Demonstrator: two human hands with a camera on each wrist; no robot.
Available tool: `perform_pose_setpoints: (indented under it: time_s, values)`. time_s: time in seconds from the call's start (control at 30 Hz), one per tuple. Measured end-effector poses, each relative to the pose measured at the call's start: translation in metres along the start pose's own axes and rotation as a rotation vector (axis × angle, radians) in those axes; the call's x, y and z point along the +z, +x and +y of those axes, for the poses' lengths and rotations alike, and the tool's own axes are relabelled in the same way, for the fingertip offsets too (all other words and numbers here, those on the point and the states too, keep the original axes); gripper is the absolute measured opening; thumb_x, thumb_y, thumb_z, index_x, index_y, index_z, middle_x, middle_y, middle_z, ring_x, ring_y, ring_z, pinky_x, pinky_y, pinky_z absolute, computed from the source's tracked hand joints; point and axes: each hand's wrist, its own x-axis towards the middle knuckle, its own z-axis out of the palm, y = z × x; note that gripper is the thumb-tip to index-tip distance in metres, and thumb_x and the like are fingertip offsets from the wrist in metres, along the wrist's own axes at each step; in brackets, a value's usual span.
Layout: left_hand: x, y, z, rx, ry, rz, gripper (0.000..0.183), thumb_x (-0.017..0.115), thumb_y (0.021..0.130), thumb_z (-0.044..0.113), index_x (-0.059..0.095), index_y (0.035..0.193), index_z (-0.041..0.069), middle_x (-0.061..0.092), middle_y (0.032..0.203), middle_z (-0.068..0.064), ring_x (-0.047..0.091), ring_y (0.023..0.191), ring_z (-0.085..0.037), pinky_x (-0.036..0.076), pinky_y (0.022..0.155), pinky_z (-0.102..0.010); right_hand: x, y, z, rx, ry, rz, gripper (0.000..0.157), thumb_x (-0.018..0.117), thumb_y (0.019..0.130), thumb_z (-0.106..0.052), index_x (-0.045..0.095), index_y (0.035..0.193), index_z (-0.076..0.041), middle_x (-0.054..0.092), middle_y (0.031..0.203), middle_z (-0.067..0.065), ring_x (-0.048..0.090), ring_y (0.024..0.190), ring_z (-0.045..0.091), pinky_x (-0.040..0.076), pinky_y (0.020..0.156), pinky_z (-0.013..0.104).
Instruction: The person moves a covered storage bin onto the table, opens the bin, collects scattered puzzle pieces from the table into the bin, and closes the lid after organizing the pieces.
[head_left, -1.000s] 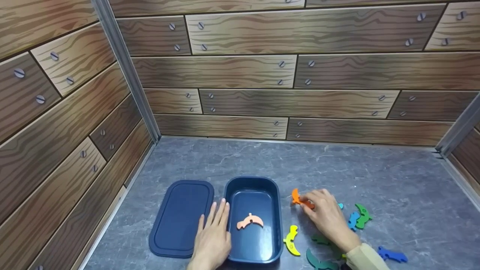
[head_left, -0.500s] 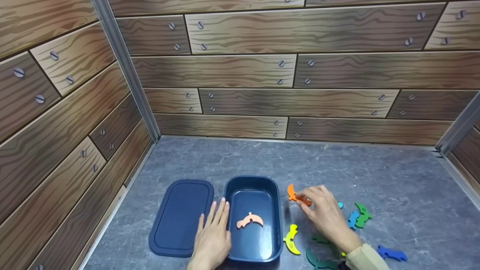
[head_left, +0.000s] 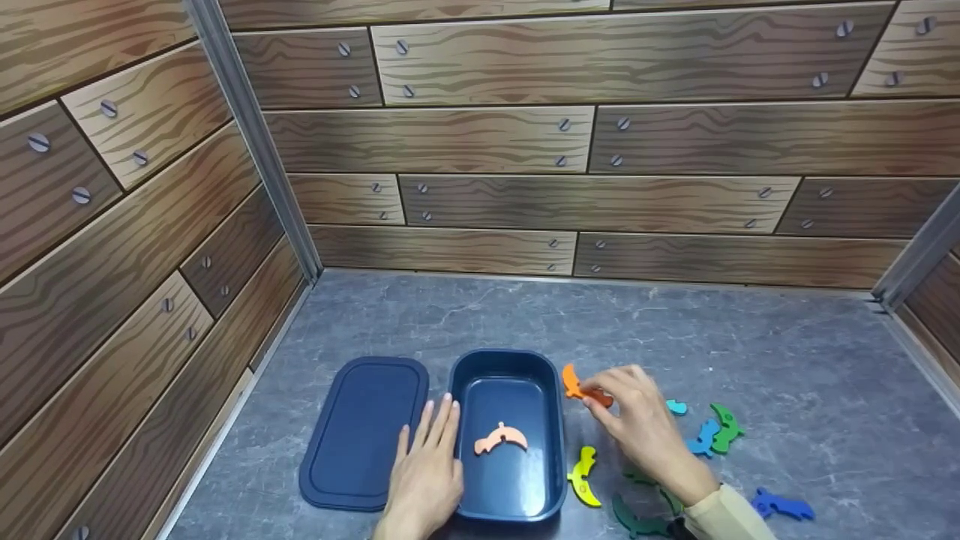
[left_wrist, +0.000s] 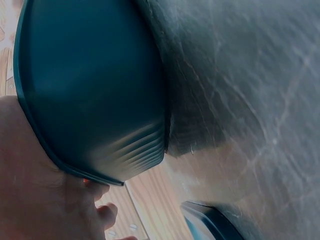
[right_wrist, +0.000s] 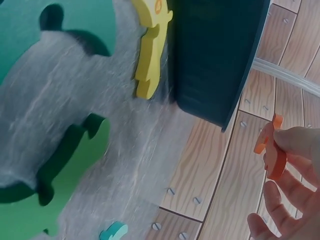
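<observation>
My right hand (head_left: 637, 424) pinches an orange curved puzzle piece (right_wrist: 276, 152) between thumb and fingers, just off the right side of a dark blue box (head_left: 553, 450). Inside the box lies a peach curved piece (head_left: 501, 439). My left hand (head_left: 427, 472) rests with fingers straight along the box's left rim, beside a dark blue lid (head_left: 360, 435). A yellow piece (head_left: 583, 478) lies close against the box's right wall. Under and around my right forearm are green pieces (head_left: 637, 519), partly hidden by it.
Farther right lie a bright green piece (head_left: 725, 429), a light blue piece (head_left: 703, 439), a cyan piece (head_left: 676, 407) and a dark blue piece (head_left: 781, 505). Wood-patterned walls (head_left: 480, 202) with metal edging enclose the grey marbled tabletop (head_left: 750, 345) at the back and sides.
My right hand has lifted the orange piece and moved it left and away from me, toward the box's rim. My left hand, the box and the lid have stayed put.
</observation>
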Motion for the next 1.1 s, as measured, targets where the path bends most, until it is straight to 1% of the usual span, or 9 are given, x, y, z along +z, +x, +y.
perform_pose_setpoints:
  time_s: [0.17, 0.3, 0.5, 0.67, 0.77, 0.93, 1.1]
  values:
    - [0.0, 0.0, 0.0, -0.005, 0.002, -0.005, 0.064, 0.045, 0.094, 0.025, 0.017, 0.151, 0.019, 0.004, 0.156, 0.007, 0.0, 0.142, -0.019, 0.008, 0.111, -0.056, 0.001, 0.003, -0.007, -0.004, 0.017, -0.007, 0.015, 0.074, 0.081, -0.021, 0.07, 0.093, -0.029, 0.061, 0.091, -0.018, 0.041, 0.08, 0.007, 0.035, 0.067, 0.029]
    - [-0.001, 0.001, 0.001, -0.004, 0.0, 0.0, 0.064, 0.045, 0.094, 0.024, 0.017, 0.151, 0.019, 0.004, 0.156, 0.007, 0.0, 0.142, -0.019, 0.008, 0.111, -0.056, 0.001, 0.005, -0.011, -0.023, 0.034, -0.007, 0.015, 0.072, 0.082, -0.022, 0.07, 0.094, -0.029, 0.061, 0.091, -0.019, 0.042, 0.08, 0.007, 0.034, 0.067, 0.029]
    - [-0.001, 0.0, 0.0, -0.001, -0.004, 0.007, 0.064, 0.046, 0.094, 0.024, 0.018, 0.151, 0.019, 0.004, 0.156, 0.008, 0.001, 0.142, -0.019, 0.008, 0.111, -0.056, 0.002, 0.009, -0.016, -0.068, 0.053, -0.015, 0.016, 0.073, 0.082, -0.021, 0.07, 0.096, -0.028, 0.061, 0.092, -0.019, 0.041, 0.081, 0.005, 0.034, 0.068, 0.029]
    - [-0.001, 0.001, 0.0, -0.004, -0.003, -0.001, 0.064, 0.045, 0.094, 0.024, 0.017, 0.152, 0.019, 0.003, 0.156, 0.008, 0.001, 0.142, -0.019, 0.008, 0.111, -0.056, 0.004, 0.011, -0.023, -0.082, 0.059, -0.019, 0.019, 0.074, 0.08, -0.017, 0.069, 0.095, -0.028, 0.062, 0.093, -0.019, 0.042, 0.083, 0.005, 0.035, 0.068, 0.028]
    - [-0.001, 0.001, -0.001, -0.007, -0.008, -0.008, 0.064, 0.045, 0.094, 0.024, 0.017, 0.152, 0.019, 0.003, 0.156, 0.008, 0.001, 0.142, -0.019, 0.008, 0.111, -0.056, 0.006, 0.012, -0.027, -0.081, 0.064, -0.018, 0.021, 0.076, 0.079, -0.015, 0.07, 0.094, -0.028, 0.062, 0.092, -0.02, 0.042, 0.083, 0.004, 0.036, 0.067, 0.028]
    - [0.0, 0.0, 0.0, -0.009, -0.019, 0.0, 0.065, 0.046, 0.094, 0.024, 0.017, 0.151, 0.019, 0.005, 0.156, 0.007, 0.001, 0.142, -0.02, 0.009, 0.11, -0.057, 0.012, 0.012, -0.034, -0.101, 0.093, -0.014, 0.021, 0.076, 0.078, -0.015, 0.07, 0.093, -0.027, 0.061, 0.092, -0.021, 0.043, 0.084, 0.005, 0.037, 0.068, 0.029]
    - [0.0, 0.001, 0.0, -0.01, -0.021, -0.001, 0.065, 0.047, 0.094, 0.024, 0.017, 0.151, 0.019, 0.005, 0.156, 0.007, 0.001, 0.142, -0.019, 0.009, 0.11, -0.057, 0.017, 0.012, -0.039, -0.119, 0.103, -0.029, 0.02, 0.076, 0.078, -0.016, 0.07, 0.093, -0.027, 0.062, 0.094, -0.02, 0.043, 0.087, 0.005, 0.038, 0.07, 0.029]
